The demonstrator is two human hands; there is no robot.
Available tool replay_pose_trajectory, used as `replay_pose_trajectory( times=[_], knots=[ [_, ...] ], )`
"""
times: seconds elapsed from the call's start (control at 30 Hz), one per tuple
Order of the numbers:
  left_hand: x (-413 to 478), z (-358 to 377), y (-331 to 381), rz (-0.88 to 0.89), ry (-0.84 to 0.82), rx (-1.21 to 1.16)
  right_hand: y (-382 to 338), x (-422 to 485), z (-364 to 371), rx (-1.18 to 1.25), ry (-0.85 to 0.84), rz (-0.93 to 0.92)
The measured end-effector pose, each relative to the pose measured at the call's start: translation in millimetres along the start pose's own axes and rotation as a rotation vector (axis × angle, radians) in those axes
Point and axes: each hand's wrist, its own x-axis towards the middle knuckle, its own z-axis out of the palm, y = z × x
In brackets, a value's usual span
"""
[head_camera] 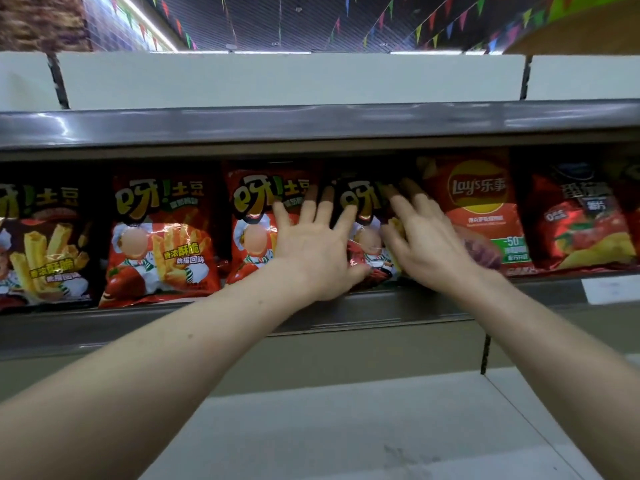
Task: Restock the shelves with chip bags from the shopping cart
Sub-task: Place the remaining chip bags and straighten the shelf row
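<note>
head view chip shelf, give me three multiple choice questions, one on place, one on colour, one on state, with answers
1. Where does the Lay's bag stand relative to the fries bag under the left hand and right hand?
A. directly to its right
B. far to its left
C. lying on top of it

2. What is the Lay's bag's main colour?
A. blue
B. red
C. white

3. How are the two hands?
A. both clenched into fists, away from the bags
B. one pinching a price tag
C. both with straight fingers laid on the fries bag

Answers:
1 A, the Lay's bag is the next bag just past the right hand.
2 B, its front is red around the yellow logo.
3 C, the fingers of both hands lie spread on the bag's front.
</note>
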Motion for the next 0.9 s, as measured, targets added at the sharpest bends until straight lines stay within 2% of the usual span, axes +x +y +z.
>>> replay_pose_trajectory(
  times=[0.17, 0.3, 0.47, 0.57, 0.77, 0.9],
  knots=[
    [0, 21, -5, -0.001, 0.024, -0.057, -5, -14, 23, -0.07, -0.032, 0.02],
    [-2, 26, -9, 0.045, 0.07, -0.089, -16, -18, 23, -0.095, 0.082, 0.006],
    [-10, 20, -14, 0.088, 0.043, -0.068, -22, -19, 20, -0.122, -0.053, 0.03],
    [-17, 11, -17, 0.061, 0.051, -0.055, -26, -19, 2, -0.098, -0.088, 0.02],
    [-38, -20, -11, 0.027, 0.169, -0.022, -39, -48, -27, -0.075, 0.013, -0.079],
    [-64, -39, 5, -0.049, 0.171, -0.06, -45, -75, -45, -0.064, -0.017, -0.088]
  ],
)
